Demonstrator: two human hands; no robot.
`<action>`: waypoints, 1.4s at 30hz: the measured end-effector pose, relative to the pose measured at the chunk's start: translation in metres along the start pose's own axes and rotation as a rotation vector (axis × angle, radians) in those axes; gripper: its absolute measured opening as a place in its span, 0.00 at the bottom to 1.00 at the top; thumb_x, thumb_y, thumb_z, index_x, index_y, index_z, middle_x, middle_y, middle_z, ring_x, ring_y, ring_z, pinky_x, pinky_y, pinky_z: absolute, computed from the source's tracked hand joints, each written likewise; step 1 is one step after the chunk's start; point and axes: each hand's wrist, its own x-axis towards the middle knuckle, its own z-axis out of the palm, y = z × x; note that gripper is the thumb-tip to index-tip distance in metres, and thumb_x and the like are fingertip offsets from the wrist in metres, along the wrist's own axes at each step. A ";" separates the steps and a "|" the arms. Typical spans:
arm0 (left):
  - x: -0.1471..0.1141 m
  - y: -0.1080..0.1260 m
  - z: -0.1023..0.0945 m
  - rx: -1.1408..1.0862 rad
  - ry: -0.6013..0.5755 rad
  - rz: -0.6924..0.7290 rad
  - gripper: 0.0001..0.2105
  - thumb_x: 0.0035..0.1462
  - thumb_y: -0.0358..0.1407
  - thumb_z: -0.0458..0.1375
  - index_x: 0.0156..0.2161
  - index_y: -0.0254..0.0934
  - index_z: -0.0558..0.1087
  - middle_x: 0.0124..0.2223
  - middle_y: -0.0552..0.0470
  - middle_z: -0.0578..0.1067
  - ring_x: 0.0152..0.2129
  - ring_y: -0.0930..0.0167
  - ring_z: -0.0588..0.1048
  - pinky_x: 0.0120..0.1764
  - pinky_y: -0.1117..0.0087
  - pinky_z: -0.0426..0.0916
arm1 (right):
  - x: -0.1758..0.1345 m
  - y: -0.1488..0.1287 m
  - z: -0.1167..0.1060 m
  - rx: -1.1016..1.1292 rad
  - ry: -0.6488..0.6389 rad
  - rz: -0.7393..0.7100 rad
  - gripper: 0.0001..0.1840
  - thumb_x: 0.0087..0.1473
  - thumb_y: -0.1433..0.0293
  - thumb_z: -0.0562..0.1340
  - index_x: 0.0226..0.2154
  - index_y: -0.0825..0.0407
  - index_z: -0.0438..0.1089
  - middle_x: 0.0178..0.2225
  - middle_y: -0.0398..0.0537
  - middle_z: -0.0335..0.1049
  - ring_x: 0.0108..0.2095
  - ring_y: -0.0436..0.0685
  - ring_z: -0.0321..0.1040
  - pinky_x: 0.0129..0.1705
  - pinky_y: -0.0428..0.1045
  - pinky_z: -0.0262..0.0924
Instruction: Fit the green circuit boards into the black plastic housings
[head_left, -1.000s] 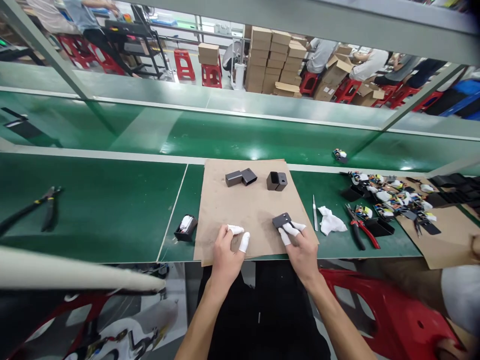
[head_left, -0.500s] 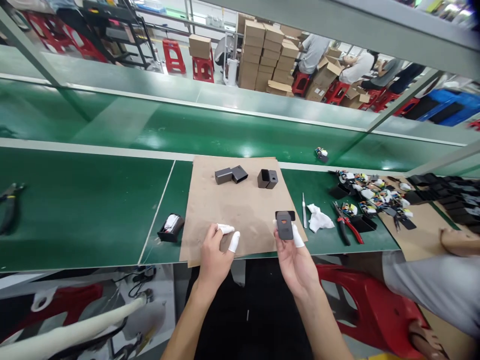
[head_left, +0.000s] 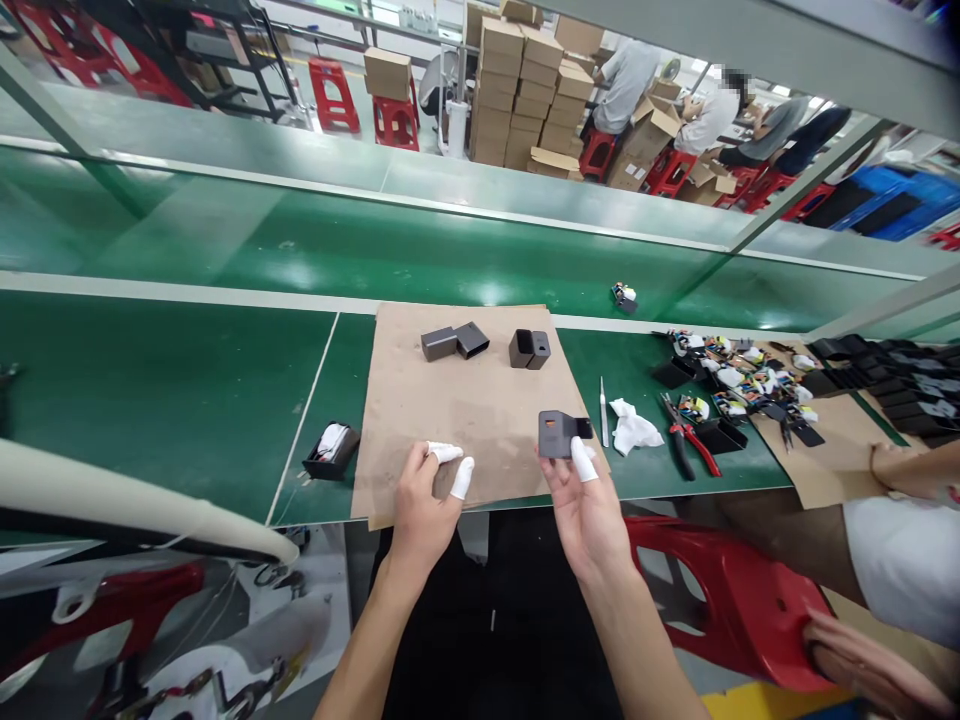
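Note:
My right hand [head_left: 585, 505] grips a dark grey plastic housing [head_left: 556, 436] with a small orange mark, above the right front part of the brown cardboard sheet [head_left: 480, 415]. A black end shows at the housing's right side. White covers sit on the thumb and fingertip. My left hand [head_left: 427, 500] hovers at the sheet's front edge, thumb and forefinger apart in white covers, with nothing between them. Farther back on the sheet lie two dark housings [head_left: 454, 342] touching each other, and another pair of housings [head_left: 529, 349], one with an open top.
Left of the sheet is a black housing with white contents [head_left: 332, 450]. To the right lie tweezers [head_left: 603, 412], a crumpled white cloth [head_left: 634, 427], red-and-black pliers [head_left: 690, 440] and a heap of circuit parts [head_left: 739, 375]. A co-worker's arm [head_left: 911, 470] reaches in at far right.
My right hand has turned the housing from upright to sideways, its black end now pointing right. My left hand keeps its pose. The view has shifted slightly, and the co-worker's arm has moved.

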 end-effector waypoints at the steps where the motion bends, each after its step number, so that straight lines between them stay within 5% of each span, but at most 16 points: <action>1: 0.000 0.000 0.000 0.000 0.000 0.002 0.05 0.70 0.39 0.62 0.45 0.42 0.79 0.44 0.49 0.75 0.43 0.64 0.80 0.48 0.61 0.77 | 0.003 0.004 -0.003 -0.136 0.033 -0.180 0.15 0.64 0.59 0.73 0.48 0.47 0.76 0.52 0.52 0.82 0.54 0.62 0.82 0.60 0.63 0.79; 5: -0.001 -0.001 0.000 0.005 -0.001 0.012 0.05 0.71 0.39 0.62 0.44 0.42 0.79 0.44 0.50 0.75 0.43 0.65 0.80 0.48 0.61 0.77 | 0.016 0.020 -0.024 -0.796 -0.017 -0.811 0.10 0.65 0.66 0.71 0.49 0.47 0.80 0.54 0.58 0.80 0.54 0.65 0.81 0.58 0.63 0.79; 8: -0.001 -0.002 0.000 0.010 0.005 0.020 0.05 0.71 0.39 0.62 0.44 0.42 0.78 0.44 0.50 0.75 0.42 0.65 0.80 0.49 0.61 0.77 | 0.024 0.028 -0.033 -0.997 -0.154 -0.894 0.10 0.68 0.68 0.67 0.50 0.44 0.83 0.54 0.57 0.81 0.51 0.63 0.82 0.55 0.60 0.80; 12: -0.001 -0.002 0.000 0.011 0.013 0.029 0.05 0.71 0.40 0.62 0.45 0.42 0.78 0.43 0.50 0.76 0.42 0.65 0.80 0.48 0.61 0.77 | 0.024 0.026 -0.034 -0.962 -0.157 -0.897 0.12 0.68 0.69 0.68 0.52 0.45 0.82 0.56 0.58 0.79 0.53 0.63 0.81 0.57 0.60 0.78; 21: -0.002 -0.002 0.000 0.008 0.017 0.018 0.05 0.70 0.39 0.62 0.44 0.42 0.79 0.43 0.50 0.76 0.42 0.64 0.80 0.48 0.60 0.78 | 0.026 0.039 -0.034 -0.732 -0.175 -0.574 0.08 0.60 0.63 0.75 0.43 0.45 0.85 0.52 0.56 0.81 0.53 0.65 0.80 0.61 0.63 0.74; 26: -0.001 0.000 -0.002 0.001 0.020 0.030 0.05 0.70 0.40 0.62 0.43 0.42 0.78 0.43 0.49 0.76 0.42 0.65 0.80 0.47 0.61 0.78 | 0.014 0.034 -0.019 -0.450 -0.073 -0.337 0.20 0.65 0.54 0.70 0.53 0.48 0.78 0.52 0.56 0.82 0.52 0.64 0.82 0.56 0.65 0.79; 31: -0.001 0.005 -0.002 -0.014 0.011 0.056 0.05 0.69 0.40 0.64 0.46 0.42 0.78 0.43 0.50 0.76 0.41 0.65 0.80 0.47 0.61 0.77 | -0.009 0.008 -0.001 0.048 -0.083 0.153 0.16 0.66 0.53 0.69 0.49 0.46 0.79 0.50 0.49 0.85 0.53 0.59 0.84 0.62 0.57 0.79; 34: -0.006 0.021 -0.004 -0.061 -0.025 0.112 0.05 0.69 0.39 0.64 0.48 0.43 0.78 0.43 0.50 0.76 0.42 0.65 0.80 0.47 0.61 0.77 | -0.019 -0.003 0.006 0.294 -0.046 0.380 0.11 0.65 0.59 0.72 0.45 0.47 0.81 0.48 0.47 0.85 0.54 0.56 0.84 0.62 0.50 0.78; 42: -0.008 0.091 -0.007 -0.187 -0.056 0.241 0.31 0.59 0.40 0.74 0.65 0.45 0.71 0.55 0.44 0.77 0.48 0.60 0.80 0.51 0.53 0.81 | -0.047 -0.021 0.021 0.327 -0.097 0.517 0.12 0.64 0.60 0.73 0.46 0.49 0.83 0.50 0.49 0.86 0.54 0.57 0.84 0.56 0.48 0.81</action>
